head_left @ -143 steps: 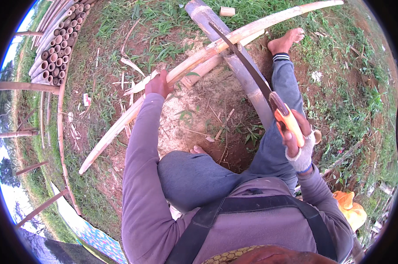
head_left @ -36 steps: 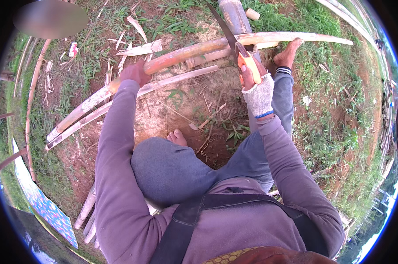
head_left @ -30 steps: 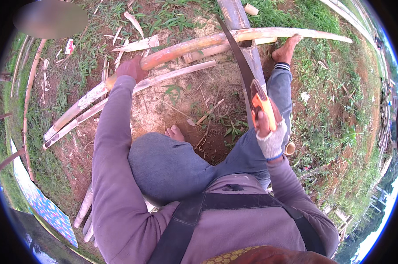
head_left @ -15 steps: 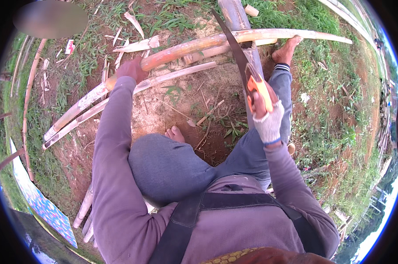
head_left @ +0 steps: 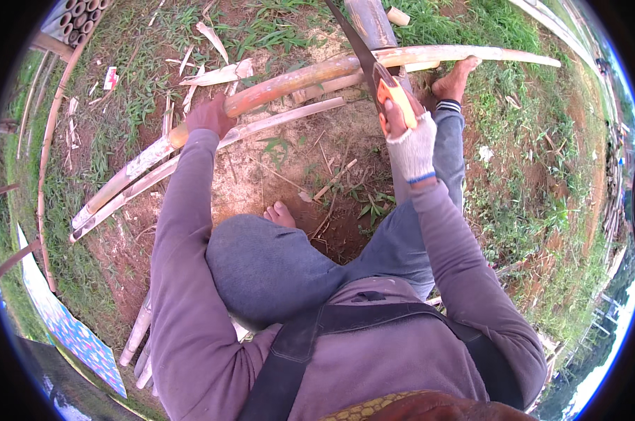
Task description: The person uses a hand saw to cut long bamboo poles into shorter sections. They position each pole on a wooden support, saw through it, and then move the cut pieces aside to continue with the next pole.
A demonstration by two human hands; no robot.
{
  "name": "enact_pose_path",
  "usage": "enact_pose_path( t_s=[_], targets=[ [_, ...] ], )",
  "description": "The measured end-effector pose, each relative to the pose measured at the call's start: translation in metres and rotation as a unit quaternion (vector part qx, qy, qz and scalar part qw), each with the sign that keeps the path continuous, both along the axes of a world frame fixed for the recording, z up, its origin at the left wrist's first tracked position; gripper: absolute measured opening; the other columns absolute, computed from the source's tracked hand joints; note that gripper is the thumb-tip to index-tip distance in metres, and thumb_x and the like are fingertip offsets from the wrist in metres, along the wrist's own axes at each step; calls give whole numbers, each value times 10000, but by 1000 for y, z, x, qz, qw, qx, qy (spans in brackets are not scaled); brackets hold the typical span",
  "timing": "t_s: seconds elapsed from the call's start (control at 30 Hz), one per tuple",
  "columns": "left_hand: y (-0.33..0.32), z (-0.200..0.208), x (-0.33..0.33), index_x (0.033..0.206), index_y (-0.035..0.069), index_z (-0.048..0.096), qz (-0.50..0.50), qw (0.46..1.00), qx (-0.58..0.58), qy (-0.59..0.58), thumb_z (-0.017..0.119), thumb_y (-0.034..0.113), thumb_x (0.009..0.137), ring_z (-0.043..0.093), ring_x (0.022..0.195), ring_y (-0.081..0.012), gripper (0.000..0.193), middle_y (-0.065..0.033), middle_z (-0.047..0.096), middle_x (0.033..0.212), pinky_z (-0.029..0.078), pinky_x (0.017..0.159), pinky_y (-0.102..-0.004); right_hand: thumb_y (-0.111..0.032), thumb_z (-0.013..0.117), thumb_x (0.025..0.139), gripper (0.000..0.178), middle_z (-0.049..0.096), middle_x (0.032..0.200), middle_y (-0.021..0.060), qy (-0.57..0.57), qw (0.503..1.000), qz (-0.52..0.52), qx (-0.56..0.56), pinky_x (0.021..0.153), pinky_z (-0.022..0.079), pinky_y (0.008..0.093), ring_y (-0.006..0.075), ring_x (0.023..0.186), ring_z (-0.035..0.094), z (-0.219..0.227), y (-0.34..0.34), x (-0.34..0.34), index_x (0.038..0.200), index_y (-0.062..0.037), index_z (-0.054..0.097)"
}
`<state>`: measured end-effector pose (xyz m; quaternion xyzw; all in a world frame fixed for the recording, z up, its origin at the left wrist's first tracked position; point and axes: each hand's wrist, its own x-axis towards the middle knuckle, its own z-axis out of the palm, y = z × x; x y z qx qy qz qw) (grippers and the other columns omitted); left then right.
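Observation:
A long, slightly curved bamboo pole [head_left: 289,81] lies crosswise over a thick log [head_left: 373,27]. My left hand [head_left: 210,116], bare, is wrapped round the pole left of its middle. In my right hand [head_left: 410,137], which wears a white fingerless glove, is the orange handle of a handsaw [head_left: 396,98]. The saw's dark blade crosses the pole where it rests on the log, its tip pointing away from me. My bare right foot [head_left: 455,77] is against the pole beyond the log. Whether the teeth are inside a cut cannot be made out.
A thinner bamboo pole [head_left: 282,125] lies on the near side of the held one. Bamboo scraps [head_left: 222,74] and sawdust are scattered on the ground. Stacked bamboo tubes [head_left: 78,21] show at the far left. More poles [head_left: 136,335] lie by my left side.
My right hand has pushed the saw forward and a little left, so the handle is nearer the pole. My left hand stays on the pole.

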<state>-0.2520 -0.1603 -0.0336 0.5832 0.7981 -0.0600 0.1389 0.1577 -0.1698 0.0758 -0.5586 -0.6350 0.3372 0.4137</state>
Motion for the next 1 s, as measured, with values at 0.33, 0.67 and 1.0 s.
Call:
enact_pose_path(
  t_s=[0.33,0.67,1.0],
  targets=[
    [4,11,12,1311,187,658,-1,999,-48,2,829,401,844,750,1129,-371,542,-136,793,1183,594,971,-504,-275,677,1064,440,760,1060,143,-16,1000,-7,-17,784,567,354,224,892,728,-2,-49,33,1366,44,655],
    [5,15,0,1340,193,644,8,998,-67,4,809,398,856,740,1163,-387,551,-145,785,1223,585,1004,-525,-333,688,1042,563,770,1131,90,-8,991,-27,-130,625,516,252,79,673,623,26,-138,82,1455,43,616],
    [16,24,13,1351,200,648,5,998,-65,-2,799,391,856,734,1181,-377,552,-147,777,1251,585,1013,-508,-190,710,1032,355,787,1109,192,-92,989,13,116,866,581,363,290,1003,775,-6,15,6,1288,55,701]
  ],
)
